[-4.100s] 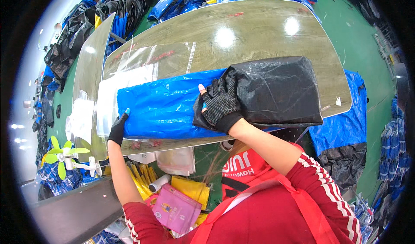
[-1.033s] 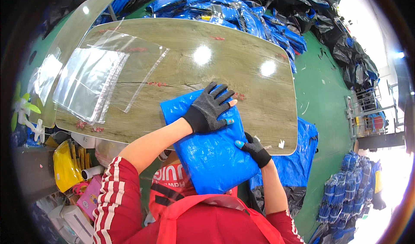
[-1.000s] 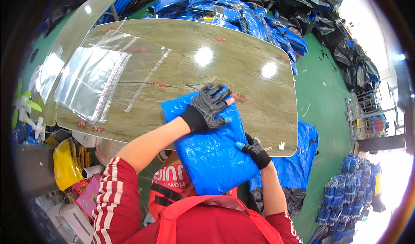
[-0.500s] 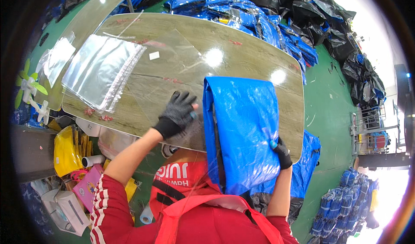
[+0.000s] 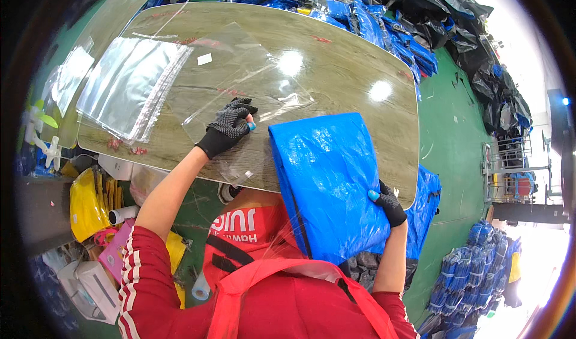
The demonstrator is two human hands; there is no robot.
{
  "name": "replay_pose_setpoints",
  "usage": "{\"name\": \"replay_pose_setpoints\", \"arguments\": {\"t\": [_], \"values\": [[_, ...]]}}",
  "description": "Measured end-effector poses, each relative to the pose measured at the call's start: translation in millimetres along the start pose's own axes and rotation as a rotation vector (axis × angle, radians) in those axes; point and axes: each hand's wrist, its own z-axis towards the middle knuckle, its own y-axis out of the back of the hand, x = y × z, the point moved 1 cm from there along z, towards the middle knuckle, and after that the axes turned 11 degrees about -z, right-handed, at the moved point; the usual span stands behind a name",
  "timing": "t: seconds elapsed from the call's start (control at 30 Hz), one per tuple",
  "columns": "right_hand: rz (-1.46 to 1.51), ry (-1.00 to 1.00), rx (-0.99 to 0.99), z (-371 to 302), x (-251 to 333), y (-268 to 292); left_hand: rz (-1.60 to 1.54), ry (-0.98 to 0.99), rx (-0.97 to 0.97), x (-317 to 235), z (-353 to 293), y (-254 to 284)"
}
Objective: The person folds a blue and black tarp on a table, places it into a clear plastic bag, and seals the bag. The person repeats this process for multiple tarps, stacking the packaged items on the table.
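A folded blue tarp-like bundle [image 5: 327, 177] hangs partly over the table's near edge. On its right side my right hand [image 5: 390, 206], in a black glove, is closed, thumb on top and the other fingers hidden beneath. Left of the bundle, my left hand [image 5: 230, 126], in a black dotted glove with bare fingertips, rests with fingers stretched out on a clear plastic bag [image 5: 264, 93]. That bag lies flat and bears a small white label [image 5: 204, 59]. A stack of clear bags [image 5: 129, 87] lies farther left on the wood-patterned table [image 5: 354, 63].
Folded blue bundles [image 5: 354, 24] are heaped beyond the table, with black ones [image 5: 456, 27] to their right. More tied bundles [image 5: 471, 267] stand on the green floor [image 5: 447, 123]. At lower left are yellow bags [image 5: 87, 204] and a white box [image 5: 96, 288].
My left hand has moved farther onto the table, and its fingers have come down on the clear bag. The blue bundle has turned slightly, its far left corner shifting left, with my right hand still gripping it.
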Motion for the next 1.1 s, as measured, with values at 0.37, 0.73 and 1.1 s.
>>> {"name": "replay_pose_setpoints", "arguments": {"t": [0.37, 0.73, 1.1], "values": [[-0.124, 0.054, -0.123, 73.0, 7.1, -114.9, 0.25, 0.016, 0.151, -68.6, 9.7, 29.4], [0.02, 0.342, 0.359, 188.8, 73.9, -89.1, 0.519, -0.264, 0.064, -91.0, -4.5, 26.1], [-0.003, 0.231, 0.089, 128.7, 56.7, -81.7, 0.496, -0.097, 0.1, -81.6, -10.9, 2.3]]}}
